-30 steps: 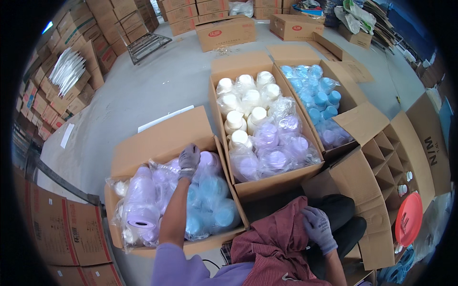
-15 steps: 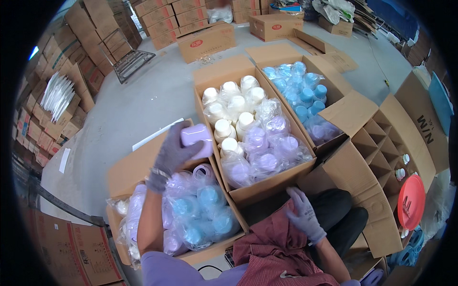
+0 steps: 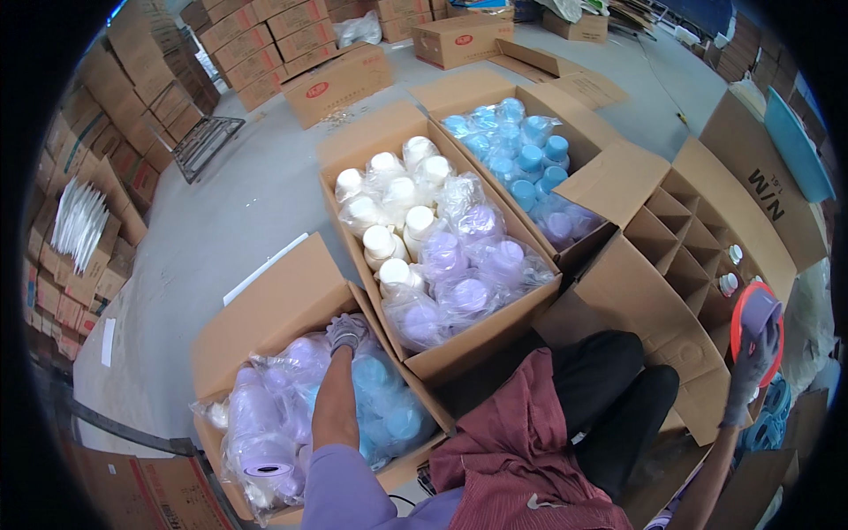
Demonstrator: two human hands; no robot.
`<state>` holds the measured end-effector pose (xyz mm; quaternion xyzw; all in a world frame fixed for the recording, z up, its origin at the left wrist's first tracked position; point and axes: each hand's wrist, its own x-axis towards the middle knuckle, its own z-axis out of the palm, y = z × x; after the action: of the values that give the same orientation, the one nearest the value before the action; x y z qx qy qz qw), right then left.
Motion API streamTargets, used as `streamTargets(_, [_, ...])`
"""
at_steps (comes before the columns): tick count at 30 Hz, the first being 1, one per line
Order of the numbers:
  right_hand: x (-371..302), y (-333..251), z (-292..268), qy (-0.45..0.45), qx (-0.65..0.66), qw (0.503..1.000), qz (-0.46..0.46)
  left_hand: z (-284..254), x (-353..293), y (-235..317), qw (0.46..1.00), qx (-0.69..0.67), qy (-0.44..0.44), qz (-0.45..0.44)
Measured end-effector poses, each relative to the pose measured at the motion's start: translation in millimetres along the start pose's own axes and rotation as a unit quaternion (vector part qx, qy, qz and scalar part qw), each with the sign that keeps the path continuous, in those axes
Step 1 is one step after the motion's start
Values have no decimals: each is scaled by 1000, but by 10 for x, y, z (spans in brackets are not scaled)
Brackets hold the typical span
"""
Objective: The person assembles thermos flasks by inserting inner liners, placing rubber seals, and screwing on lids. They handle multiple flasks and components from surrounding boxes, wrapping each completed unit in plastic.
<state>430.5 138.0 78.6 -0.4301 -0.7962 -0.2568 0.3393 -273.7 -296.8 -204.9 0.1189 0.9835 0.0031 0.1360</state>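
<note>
My gloved left hand (image 3: 345, 332) reaches into the far corner of the near left carton (image 3: 281, 284), fingers curled down onto something hidden beneath them. Plastic-wrapped lavender bottles (image 3: 281, 402) and blue-topped bottles (image 3: 389, 397) fill that carton. On top of them lies a lavender cylinder with a ring-shaped end (image 3: 267, 469). Far to the right, my gloved right hand (image 3: 751, 367) is closed around a lavender cup-shaped piece (image 3: 760, 312). It is held over a round red dish (image 3: 737, 327), which it partly covers.
The middle carton (image 3: 484, 331) holds white-capped and lavender bottles in clear bags. Behind it a carton (image 3: 594, 139) contains blue bottles. A divided carton (image 3: 654, 340) stands on the right with several bottles inside. Stacked cartons (image 3: 269, 40) and a metal trolley (image 3: 208, 146) stand farther off.
My left hand has gone down into the near left carton, without the lavender piece it held. My right hand has swung from my lap to the red dish and now holds a lavender cup-shaped piece.
</note>
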Motion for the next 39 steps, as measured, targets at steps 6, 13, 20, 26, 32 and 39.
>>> streamTargets(6, [24,661,195,-209,-182,954,114,-1212,-11,-319,986,66,87,128])
streamTargets(13, [323,-1825,-31,-272,378,871,157,-3460,-2255,670,839,-353,226,347])
streamTargets(20, [205,-1948,-244,-94,825,436,347,-2248,-3177,1975,601,-437,-167,649])
streamTargets(26, [281,-1232,-254,-250,579,757,170,-1692,-3453,3319,545,-490,-229,641])
streamTargets(32, [1254,-206,1025,-379,-45,924,-14,-1123,-3325,3661,479,-399,-468,627])
streamTargets(39, [1173,186,1699,-585,-70,802,-98,-1321,-3474,4078,521,-434,-457,576])
